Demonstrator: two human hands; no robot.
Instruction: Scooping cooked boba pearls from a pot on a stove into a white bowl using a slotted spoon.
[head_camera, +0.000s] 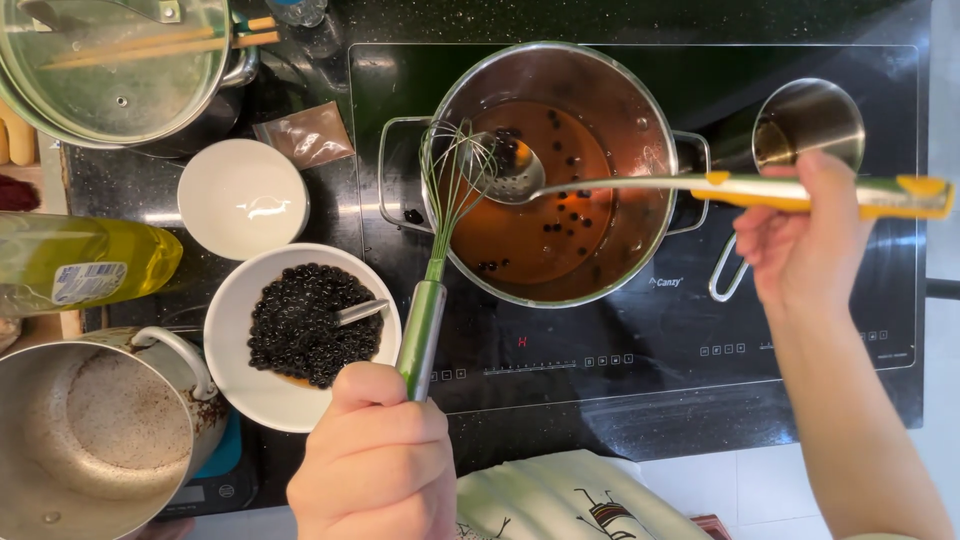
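Observation:
My left hand (372, 460) grips the green handle of a wire whisk (440, 215) whose head leans into a steel pot (600, 90) on the black cooktop. The pot holds brown liquid with a few dark pearls floating in it. My right hand (800, 240) holds the yellow and green handle of a slotted ladle (512, 168); its bowl sits over the liquid beside the whisk head, carrying a few pearls. A white bowl (250, 385) left of the pot is heaped with black pearls and has a spoon in it.
A small steel measuring cup (808, 122) stands on the cooktop's right side. An empty white bowl (242, 196), a lidded pot with chopsticks (110, 60), a yellow bottle (85, 262), a used steel pot (95, 430) and a brown packet (305, 133) crowd the left. A patterned cloth (560, 500) lies at the front.

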